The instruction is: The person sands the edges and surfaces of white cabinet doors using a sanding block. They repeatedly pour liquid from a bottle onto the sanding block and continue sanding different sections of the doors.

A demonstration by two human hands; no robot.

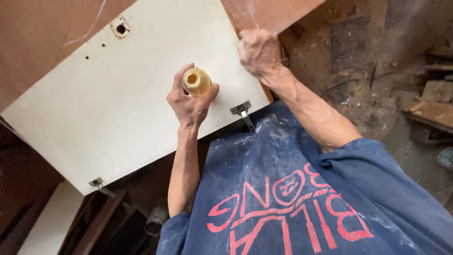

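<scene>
At the far left a brown board (42, 42) lies along the upper edge of a white panel (108, 108), which slants across the view from lower left to upper right; a small metal hinge (98, 183) sits at the panel's lower left corner, and a square cut-out with a round hole (120, 28) shows near its upper edge; a few small dark screw holes dot the surface beside it; toward the middle, the left hand (188, 101) is closed around a small amber bottle (196, 81), fingers and thumb wrapped about its body, its open round mouth facing up toward the camera; the bottle is held over the white panel, near its right half; just right of that hand and lower, a second metal hinge (242, 111) juts from the panel's lower edge; further right and higher, well apart from the bottle, the right hand (257, 49) is blurred, curled into a loose fist at the panel's upper right corner where a reddish-brown board (269, 12) meets it; whether it grips anything cannot be told; below, a dusty blue shirt (292, 198) fills the lower right; dirty floor (377, 71) lies beyond
</scene>
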